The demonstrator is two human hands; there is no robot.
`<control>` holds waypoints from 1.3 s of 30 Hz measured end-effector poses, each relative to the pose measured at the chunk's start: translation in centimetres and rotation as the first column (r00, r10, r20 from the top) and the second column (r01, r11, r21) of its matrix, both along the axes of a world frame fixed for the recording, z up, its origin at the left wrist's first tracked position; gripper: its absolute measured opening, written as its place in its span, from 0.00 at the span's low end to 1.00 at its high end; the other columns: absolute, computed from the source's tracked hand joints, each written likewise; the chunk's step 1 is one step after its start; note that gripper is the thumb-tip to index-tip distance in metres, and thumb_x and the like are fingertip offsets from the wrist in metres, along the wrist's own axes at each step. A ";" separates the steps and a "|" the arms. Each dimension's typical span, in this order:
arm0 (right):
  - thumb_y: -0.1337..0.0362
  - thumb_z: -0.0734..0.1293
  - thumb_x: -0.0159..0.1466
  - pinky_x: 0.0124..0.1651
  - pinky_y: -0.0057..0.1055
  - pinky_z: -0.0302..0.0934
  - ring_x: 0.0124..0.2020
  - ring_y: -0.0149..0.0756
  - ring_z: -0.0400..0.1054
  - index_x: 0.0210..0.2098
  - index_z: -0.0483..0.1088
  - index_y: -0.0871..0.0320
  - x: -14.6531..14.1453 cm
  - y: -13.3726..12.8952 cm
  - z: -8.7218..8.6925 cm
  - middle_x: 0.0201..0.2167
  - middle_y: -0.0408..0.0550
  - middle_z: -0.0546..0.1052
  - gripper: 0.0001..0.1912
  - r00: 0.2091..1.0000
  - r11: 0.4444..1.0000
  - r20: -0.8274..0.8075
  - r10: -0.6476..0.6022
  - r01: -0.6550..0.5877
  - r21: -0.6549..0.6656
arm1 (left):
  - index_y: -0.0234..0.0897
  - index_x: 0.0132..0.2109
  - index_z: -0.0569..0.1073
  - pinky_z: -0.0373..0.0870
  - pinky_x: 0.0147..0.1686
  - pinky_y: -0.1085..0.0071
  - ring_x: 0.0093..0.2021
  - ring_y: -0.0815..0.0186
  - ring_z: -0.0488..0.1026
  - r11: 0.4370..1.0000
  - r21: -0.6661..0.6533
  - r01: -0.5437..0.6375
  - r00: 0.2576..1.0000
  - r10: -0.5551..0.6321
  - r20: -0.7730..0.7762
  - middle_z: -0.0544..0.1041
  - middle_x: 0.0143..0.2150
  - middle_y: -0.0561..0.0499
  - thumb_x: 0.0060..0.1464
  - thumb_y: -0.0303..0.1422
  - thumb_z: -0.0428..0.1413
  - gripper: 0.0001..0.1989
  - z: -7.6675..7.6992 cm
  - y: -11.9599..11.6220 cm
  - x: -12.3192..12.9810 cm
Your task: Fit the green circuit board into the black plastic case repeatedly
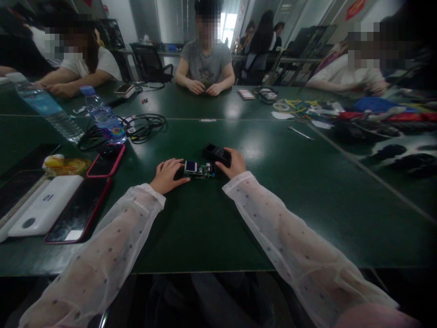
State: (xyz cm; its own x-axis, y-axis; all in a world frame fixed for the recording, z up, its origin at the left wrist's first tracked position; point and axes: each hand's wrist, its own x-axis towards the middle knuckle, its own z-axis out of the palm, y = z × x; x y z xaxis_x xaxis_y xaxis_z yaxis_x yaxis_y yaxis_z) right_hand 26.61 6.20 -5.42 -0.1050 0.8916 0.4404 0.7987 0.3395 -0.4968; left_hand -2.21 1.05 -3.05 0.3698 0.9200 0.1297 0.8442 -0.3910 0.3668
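A small green circuit board (201, 171) with a little dark screen lies on the table in front of me. Around its left end are the spread fingers and thumb of my left hand (168, 175); whether they touch the board I cannot tell. Just behind the board is a black plastic casing (214, 153) with a rectangular window. My right hand (235, 163) grips this casing at its right end, thumb in front and fingers behind.
On the left are phones (80, 209), a white power bank (48, 205), two water bottles (104, 116) and coiled black cables (146, 127). A wrench (301, 133) and a heap of wires (300, 107) lie to the right. Several people sit around the green table (191, 232).
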 end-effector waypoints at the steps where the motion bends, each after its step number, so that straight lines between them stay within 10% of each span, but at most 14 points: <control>1: 0.54 0.69 0.56 0.51 0.56 0.62 0.54 0.58 0.64 0.57 0.62 0.58 0.0 0.0 0.0 0.52 0.60 0.70 0.32 1.000 1.000 -0.005 0.009 -0.009 0.003 | 0.44 0.55 0.68 0.50 0.62 0.47 0.67 0.50 0.54 1.000 -0.003 0.000 1.000 0.000 0.001 0.63 0.66 0.48 0.56 0.50 0.55 0.24 0.0 0.0 0.0; 27: 0.55 0.70 0.56 0.53 0.53 0.65 0.52 0.51 0.68 0.54 0.66 0.54 0.0 -0.3 1.1 0.51 0.55 0.73 0.27 0.958 0.994 -0.269 0.097 -0.078 0.080 | 0.44 0.55 0.68 0.50 0.62 0.47 0.67 0.50 0.54 1.000 0.005 0.010 1.000 -0.010 0.006 0.63 0.66 0.48 0.56 0.50 0.55 0.24 -0.3 0.1 -0.2; 39: 0.56 0.72 0.56 0.53 0.50 0.66 0.52 0.48 0.69 0.54 0.66 0.52 -3.0 -4.1 4.6 0.51 0.53 0.74 0.27 0.847 0.900 -0.318 0.426 -0.433 0.054 | 0.43 0.60 0.65 0.50 0.62 0.48 0.66 0.49 0.56 0.999 0.031 -0.017 1.000 0.017 -0.014 0.64 0.65 0.44 0.55 0.47 0.57 0.28 -0.4 0.1 0.0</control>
